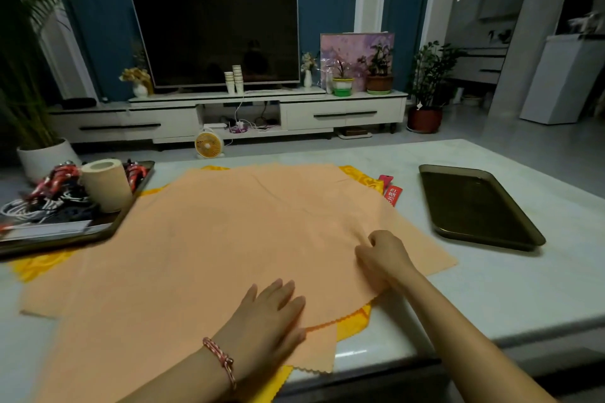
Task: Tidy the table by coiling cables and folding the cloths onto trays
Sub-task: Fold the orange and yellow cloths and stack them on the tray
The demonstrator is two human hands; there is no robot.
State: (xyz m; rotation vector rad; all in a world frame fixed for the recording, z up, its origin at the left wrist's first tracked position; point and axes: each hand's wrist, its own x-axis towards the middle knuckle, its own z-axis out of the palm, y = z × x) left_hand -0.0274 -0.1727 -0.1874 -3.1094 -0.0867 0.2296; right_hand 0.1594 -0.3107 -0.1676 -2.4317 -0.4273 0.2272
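A large orange cloth lies spread over the table, on top of a yellow patterned cloth whose edges stick out around it. My left hand rests flat on the orange cloth near its front edge, fingers straight. My right hand has curled fingers that pinch the orange cloth near its right side. An empty dark tray sits to the right. At the left, a second tray holds coiled cables and a roll of paper.
A red packet peeks out past the cloth's far right corner. The pale table's front edge runs close below my hands. Beyond the table stand a TV unit, a small fan on the floor and potted plants.
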